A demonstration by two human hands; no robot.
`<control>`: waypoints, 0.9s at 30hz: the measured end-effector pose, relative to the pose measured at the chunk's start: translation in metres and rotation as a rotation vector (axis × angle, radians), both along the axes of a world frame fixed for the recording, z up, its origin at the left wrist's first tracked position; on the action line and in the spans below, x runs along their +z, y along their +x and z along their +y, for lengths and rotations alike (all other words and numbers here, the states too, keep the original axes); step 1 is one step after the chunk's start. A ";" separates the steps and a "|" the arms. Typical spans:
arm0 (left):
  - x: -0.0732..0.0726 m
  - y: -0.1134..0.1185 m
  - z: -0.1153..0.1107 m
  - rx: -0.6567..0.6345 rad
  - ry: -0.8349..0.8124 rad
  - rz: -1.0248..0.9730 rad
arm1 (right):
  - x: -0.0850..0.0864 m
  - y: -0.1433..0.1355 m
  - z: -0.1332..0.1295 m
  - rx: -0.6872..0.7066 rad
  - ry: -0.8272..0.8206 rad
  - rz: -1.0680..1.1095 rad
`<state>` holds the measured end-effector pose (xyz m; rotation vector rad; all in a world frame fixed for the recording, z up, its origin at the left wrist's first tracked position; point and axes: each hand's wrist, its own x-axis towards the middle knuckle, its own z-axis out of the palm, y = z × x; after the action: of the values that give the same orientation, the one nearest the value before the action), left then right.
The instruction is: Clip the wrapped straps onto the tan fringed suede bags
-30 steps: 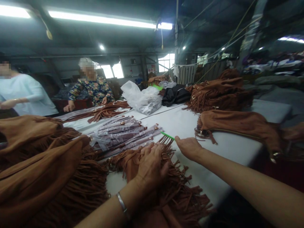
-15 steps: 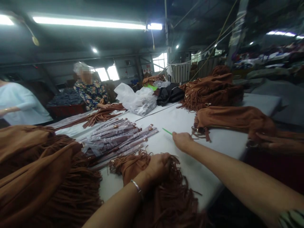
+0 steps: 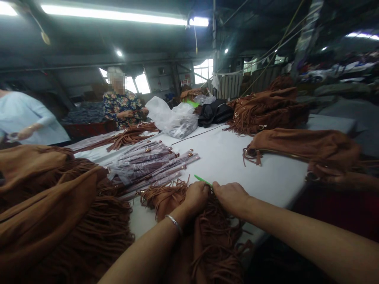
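Observation:
A brown fringed bag (image 3: 170, 207) lies in front of me at the table's near edge, its strands spilling downward. My left hand (image 3: 197, 196), a silver bangle at its wrist, is closed on the bag's upper part. Close beside it, my right hand (image 3: 232, 197) pinches a thin green stick-like tool (image 3: 201, 180). The tool's tip points left, just above my left fingers. What lies between the two hands is hidden by the fingers.
Plastic-wrapped brown straps (image 3: 148, 161) lie beyond the bag. Brown fringed bags (image 3: 50, 197) are heaped at left; another bag (image 3: 304, 144) and a pile (image 3: 269, 106) are at right. A white plastic bag (image 3: 174, 118) sits farther back. Two people (image 3: 122, 106) work across the table.
My right hand has come in from the right with the green tool and now meets my left hand at the bag. The person in the floral top has straightened up, hands lifted.

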<state>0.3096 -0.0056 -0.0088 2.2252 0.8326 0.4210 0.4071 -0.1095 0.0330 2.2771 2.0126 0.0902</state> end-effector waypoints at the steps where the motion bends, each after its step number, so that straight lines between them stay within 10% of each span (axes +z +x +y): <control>1: 0.002 -0.002 -0.002 -0.021 0.012 -0.022 | -0.003 0.001 0.003 -0.005 -0.015 0.008; 13: 0.040 -0.036 -0.032 -0.257 0.328 -0.065 | 0.022 0.065 0.014 -0.169 0.095 0.010; 19: 0.056 -0.121 0.000 0.386 0.349 -0.178 | 0.005 0.056 -0.016 -0.311 0.039 0.881; 23: 0.030 -0.193 0.015 0.377 -0.154 0.233 | -0.019 0.045 -0.032 -0.351 0.098 1.277; 27: 0.022 -0.202 0.003 0.482 -0.561 -0.006 | -0.033 0.046 -0.025 -0.372 0.170 1.447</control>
<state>0.1075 -0.0031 0.0135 1.5016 1.3053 0.3583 0.4530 -0.1341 -0.0005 3.1107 1.7685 -1.9520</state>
